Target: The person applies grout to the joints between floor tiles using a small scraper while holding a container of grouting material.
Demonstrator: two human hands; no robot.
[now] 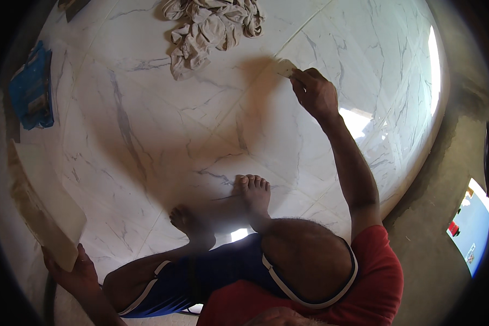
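Observation:
My left hand (75,270), at the lower left, is closed round the near end of a long pale slab (57,201) that looks like a cut strip of tile, tilted with a rough brownish edge. My right hand (316,95) reaches out to the far right over the marbled tile floor (201,114). Its fingers pinch a small, flat, cream-coloured piece (286,68) with a rounded edge, held at or just above the floor near a grout line. Whether that piece touches the floor I cannot tell.
A crumpled heap of beige cloth (214,30) lies on the tiles at the far side. A blue bag-like thing (32,87) is at the left edge. Bare grey concrete (424,239) borders the tiles on the right, with a blue-and-white panel (470,231) beyond. My bare feet (255,193) rest on the tiles.

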